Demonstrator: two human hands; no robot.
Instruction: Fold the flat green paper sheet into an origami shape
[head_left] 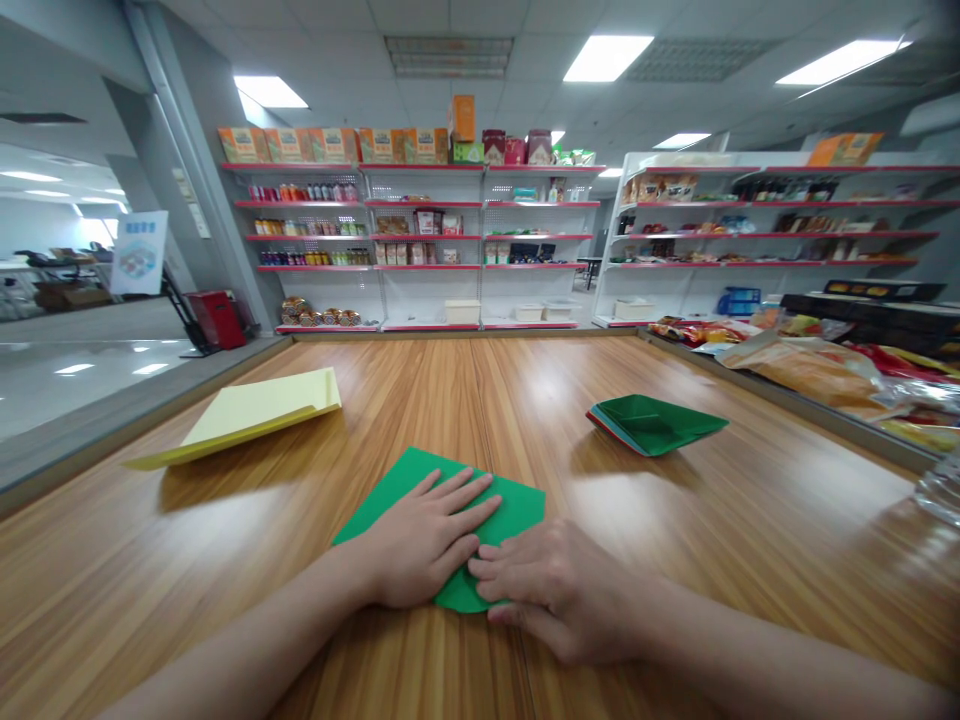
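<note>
A green sheet of paper (pixel 405 490) lies on the wooden table in front of me, its near corner between my two hands. My left hand (pixel 424 540) is laid flat over its middle, fingers spread and pointing to the right. At the sheet's near right edge, my right hand (pixel 551 590) has its fingers bent and pressed together on the paper, the thumb tucked below them. Those fingers cover part of that edge, so any crease there is hidden.
Yellow paper (pixel 262 410) with raised edges rests at the left of the table (pixel 420 390). Folded papers (pixel 660 425), dark green on top, sit at the right. Packaged snacks (pixel 817 375) lie beyond the right edge, and stocked shelves (pixel 424 204) stand behind.
</note>
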